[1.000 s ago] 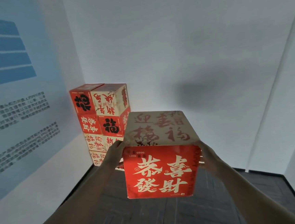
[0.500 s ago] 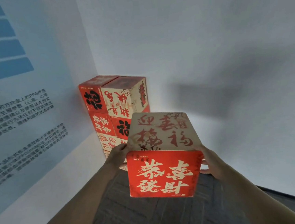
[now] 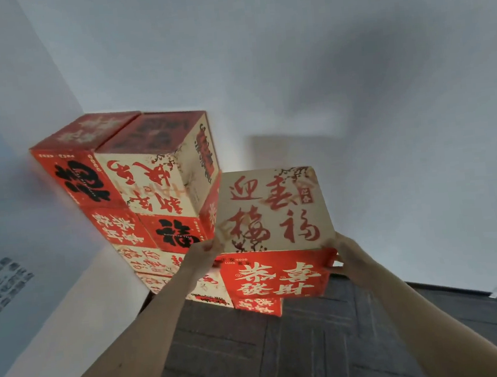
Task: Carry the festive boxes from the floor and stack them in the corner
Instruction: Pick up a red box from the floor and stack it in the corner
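Note:
I carry a festive box with a cream top and a red front, both printed with calligraphy, at arm's length above the floor. My left hand grips its left side, fingers curled over the top edge. My right hand clasps its right side. A tall stack of red and cream festive boxes stands in the corner, two wide and several high, just left of and behind the carried box. A lower red box shows under the carried one, at the stack's right foot.
White walls meet at the corner behind the stack. The left wall bears a panel of blurred printed text. Dark carpet tiles cover the floor under my arms.
I have come closer to the corner: the stack looms larger and nearer. The carried box has moved forward and up, close beside the stack's right side.

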